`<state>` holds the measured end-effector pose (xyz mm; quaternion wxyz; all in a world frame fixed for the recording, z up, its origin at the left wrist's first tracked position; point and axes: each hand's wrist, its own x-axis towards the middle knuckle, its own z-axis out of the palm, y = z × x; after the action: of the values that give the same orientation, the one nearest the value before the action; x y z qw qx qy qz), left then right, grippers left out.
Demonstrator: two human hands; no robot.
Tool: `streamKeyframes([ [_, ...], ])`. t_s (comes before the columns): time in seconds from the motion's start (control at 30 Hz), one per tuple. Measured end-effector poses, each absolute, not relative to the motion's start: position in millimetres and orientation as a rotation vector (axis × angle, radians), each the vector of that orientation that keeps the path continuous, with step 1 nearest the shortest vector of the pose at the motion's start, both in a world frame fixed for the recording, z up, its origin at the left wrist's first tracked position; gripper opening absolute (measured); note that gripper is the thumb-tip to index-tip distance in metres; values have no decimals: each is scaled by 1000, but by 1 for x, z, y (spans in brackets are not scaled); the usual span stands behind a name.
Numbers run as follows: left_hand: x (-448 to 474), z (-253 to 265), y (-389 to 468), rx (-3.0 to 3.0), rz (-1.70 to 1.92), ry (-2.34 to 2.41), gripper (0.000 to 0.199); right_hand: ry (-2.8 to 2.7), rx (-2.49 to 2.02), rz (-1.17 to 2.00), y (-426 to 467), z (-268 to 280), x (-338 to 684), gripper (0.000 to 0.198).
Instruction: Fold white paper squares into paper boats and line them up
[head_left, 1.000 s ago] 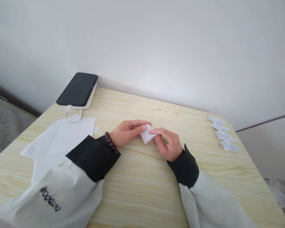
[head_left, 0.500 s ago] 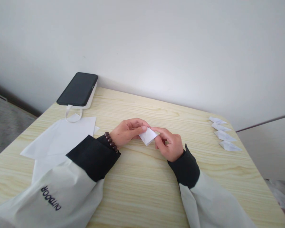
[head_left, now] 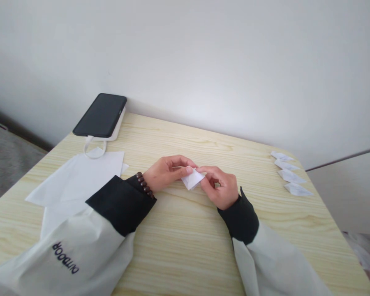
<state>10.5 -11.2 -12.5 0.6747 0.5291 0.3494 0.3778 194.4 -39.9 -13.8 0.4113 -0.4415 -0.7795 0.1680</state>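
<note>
Item I view remotely: folded white paper (head_left: 193, 180), one, pinched by left hand (head_left: 163, 174) and right hand (head_left: 221, 188); folded pieces (head_left: 291, 176), four, on surface (head_left: 179, 246).

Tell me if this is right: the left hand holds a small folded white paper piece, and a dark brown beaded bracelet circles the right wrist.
Not quite: the dark brown beaded bracelet is on the left wrist, not the right, as the head view shows. The left hand does hold the small folded white paper piece.
</note>
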Motion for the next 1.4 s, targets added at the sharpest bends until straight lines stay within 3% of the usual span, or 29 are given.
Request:
streamKeyframes([
  [0.4,12,-13,-11,1183,940,791,21,-1756,-1107,811,-42,-17,194,18],
  [0.73,11,-14,-9,1178,966,790,20,-1834,-1153,546,-42,-14,195,12],
  [1.0,11,-14,-8,1201,978,808,18,-1599,-1064,1010,-41,-19,194,9],
  [1.4,11,-16,-8,1170,1015,777,15,-1710,-1098,701,-39,-19,193,11],
])
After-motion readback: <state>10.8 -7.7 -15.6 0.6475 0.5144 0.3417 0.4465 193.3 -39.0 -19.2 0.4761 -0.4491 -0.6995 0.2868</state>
